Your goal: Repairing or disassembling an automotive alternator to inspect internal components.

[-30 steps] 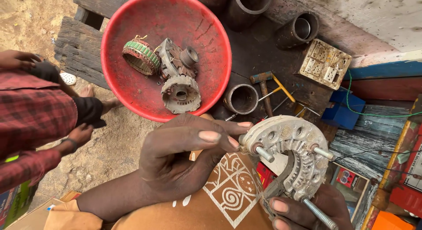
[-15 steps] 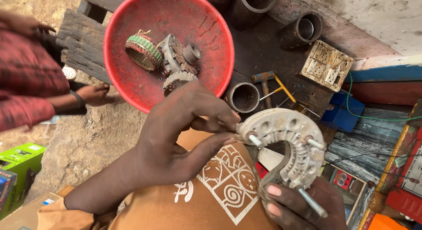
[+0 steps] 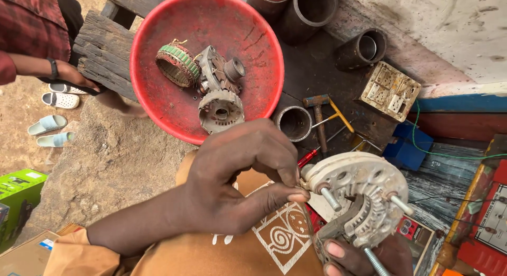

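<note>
Left hand (image 3: 237, 186) curled, thumb and fingertips pinched on rim of grey metal housing (image 3: 359, 197), around its 9 o'clock. Right hand (image 3: 364, 257) mostly out of my view, fingers cupped under housing at 6 o'clock. Housing sits low right over my lap. Red bowl (image 3: 158, 96) with metal parts up at 12, on dark wooden bench (image 3: 100, 54); sandy ground at 9.

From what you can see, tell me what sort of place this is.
Probably an open-air repair stall: a red bowl holds worn motor parts, a hammer lies on the dark bench, and sandy ground is beside it.
</note>
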